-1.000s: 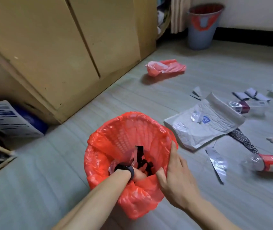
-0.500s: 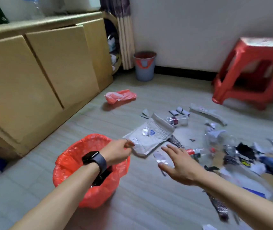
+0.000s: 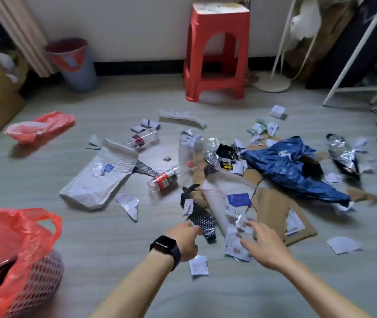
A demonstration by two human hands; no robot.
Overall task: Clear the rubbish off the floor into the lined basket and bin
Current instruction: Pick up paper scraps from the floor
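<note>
Both my arms reach out over the grey floor (image 3: 91,244) toward the near edge of the rubbish pile. My left hand (image 3: 186,239), a black watch (image 3: 165,249) on its wrist, has its fingertips at the near end of a black dotted wrapper (image 3: 202,222); whether they pinch it or only touch it I cannot tell. My right hand (image 3: 263,244) hovers with fingers spread just above a cluster of torn white labels (image 3: 236,246), motion blur hiding any contact. A small white scrap (image 3: 198,265) lies on the floor between my wrists. The lined basket (image 3: 36,278), its red bag (image 3: 6,237) bunched open, stands at the floor's near left corner, well apart from both hands. The grey bin (image 3: 79,70) sits against the far wall, left of a red stool (image 3: 217,53). A white mailer (image 3: 100,177) and a clear bottle (image 3: 163,180) lie mid-floor, beyond my fingers.
</note>
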